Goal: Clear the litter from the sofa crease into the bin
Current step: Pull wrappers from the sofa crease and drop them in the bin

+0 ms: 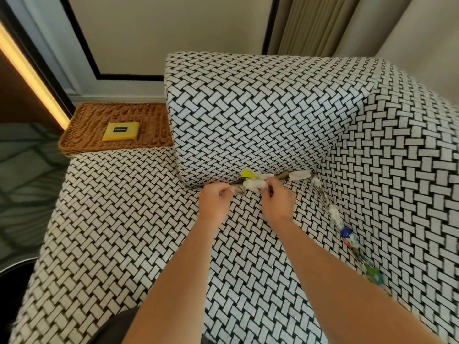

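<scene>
At twelve o'clock in the sofa [124, 207] crease, my right hand [277, 201] pinches white litter [255, 183], my left hand [214, 202] curls alongside, grip unclear; wrappers [347, 240] trailing toward four o'clock suggest clearing has barely begun.

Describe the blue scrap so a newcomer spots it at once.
Start at the black-and-white sofa and follow the crease along its right side toward the camera. Past the white wad lies the blue scrap, the only deep-blue piece there.
</scene>
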The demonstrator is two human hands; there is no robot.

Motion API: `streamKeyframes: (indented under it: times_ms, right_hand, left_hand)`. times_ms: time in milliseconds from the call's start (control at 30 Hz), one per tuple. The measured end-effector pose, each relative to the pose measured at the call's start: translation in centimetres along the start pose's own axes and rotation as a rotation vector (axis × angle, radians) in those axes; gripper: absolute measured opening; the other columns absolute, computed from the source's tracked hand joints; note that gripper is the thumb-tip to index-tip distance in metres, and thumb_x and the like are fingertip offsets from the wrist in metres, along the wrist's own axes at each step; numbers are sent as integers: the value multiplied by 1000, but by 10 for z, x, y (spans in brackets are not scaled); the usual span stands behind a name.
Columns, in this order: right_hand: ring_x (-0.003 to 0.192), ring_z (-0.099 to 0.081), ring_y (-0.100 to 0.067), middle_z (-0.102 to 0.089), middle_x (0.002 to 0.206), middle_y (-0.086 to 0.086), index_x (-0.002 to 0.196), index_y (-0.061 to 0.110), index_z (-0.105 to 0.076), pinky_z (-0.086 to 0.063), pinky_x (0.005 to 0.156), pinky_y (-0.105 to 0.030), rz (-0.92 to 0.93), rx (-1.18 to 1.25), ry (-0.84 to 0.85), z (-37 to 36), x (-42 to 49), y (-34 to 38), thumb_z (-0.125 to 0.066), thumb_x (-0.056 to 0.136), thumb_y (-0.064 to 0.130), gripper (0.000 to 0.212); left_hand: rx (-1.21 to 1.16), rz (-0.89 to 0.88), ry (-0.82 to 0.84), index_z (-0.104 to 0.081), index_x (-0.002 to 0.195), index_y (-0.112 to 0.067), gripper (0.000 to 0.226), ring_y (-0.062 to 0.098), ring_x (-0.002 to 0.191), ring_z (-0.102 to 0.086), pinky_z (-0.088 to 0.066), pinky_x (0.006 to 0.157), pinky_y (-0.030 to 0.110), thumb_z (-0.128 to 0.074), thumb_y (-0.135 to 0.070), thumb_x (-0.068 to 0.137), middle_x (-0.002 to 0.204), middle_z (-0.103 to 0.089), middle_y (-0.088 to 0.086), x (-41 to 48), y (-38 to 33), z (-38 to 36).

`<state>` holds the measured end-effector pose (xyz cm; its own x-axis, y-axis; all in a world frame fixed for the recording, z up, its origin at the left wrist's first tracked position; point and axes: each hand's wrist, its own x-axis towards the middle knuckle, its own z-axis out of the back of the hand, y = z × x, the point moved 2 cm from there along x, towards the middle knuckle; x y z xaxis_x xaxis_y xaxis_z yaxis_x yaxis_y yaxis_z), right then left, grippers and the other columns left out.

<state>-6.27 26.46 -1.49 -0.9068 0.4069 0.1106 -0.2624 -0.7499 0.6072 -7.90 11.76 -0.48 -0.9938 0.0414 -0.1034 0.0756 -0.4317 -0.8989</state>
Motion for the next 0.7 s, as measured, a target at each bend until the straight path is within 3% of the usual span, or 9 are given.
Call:
streamKeyframes:
  times_ms: [67,133,233,367,533,633,700]
  right_hand:
    - [71,-54,-18,-55,70,8,90,18,-57,-45,77,-34,-3,95,20,2,-13,3,-52,92,18,5]
    - [62,-50,-13,-52,66,8,83,18,-53,-41,60,-23,-43,179,53,8,-25,9,-52,92,14,10]
    - [58,-44,-1,-55,72,4,84,12,-56,-33,45,-9,-107,236,104,14,-43,17,-54,91,10,8]
    - [58,-47,-4,-58,75,2,88,11,-59,-34,42,-9,-168,266,161,13,-67,24,-56,90,11,4]
    - [56,-44,-7,-58,77,-1,89,9,-58,-35,45,-13,-137,333,333,7,-95,58,-57,90,13,4]
    - [56,-43,-8,-59,78,-1,88,11,-59,-35,47,-16,-97,333,416,-1,-110,85,-58,90,15,5]
    - [53,-38,-7,-54,71,2,79,15,-55,-32,46,-17,-42,346,478,-8,-120,107,-57,90,16,11]
  left_hand:
    - [10,19,-6,-70,98,-3,21,13,57,-51,-45,52,16,-55,-16,92,86,-71,11,-17,2,7]
    - [20,62,-6,-70,97,-3,21,11,50,-49,-34,41,7,-54,-15,92,90,-71,10,-32,2,14]
    - [8,127,41,-70,93,0,22,19,61,-61,-44,48,22,-53,-16,92,87,-71,11,-49,2,23]
    - [79,144,86,-68,90,-3,23,6,48,-49,-33,43,15,-51,-18,94,76,-65,6,-66,1,46]
    - [92,51,40,-70,98,-9,21,16,56,-51,-47,55,28,-54,-20,93,80,-69,16,-90,-6,106]
    - [140,74,-35,-69,97,-4,24,11,49,-47,-41,48,17,-53,-22,93,87,-70,16,-108,3,146]
    - [144,94,-81,-69,95,-6,23,12,59,-55,-40,51,11,-53,-22,93,86,-70,10,-119,15,170]
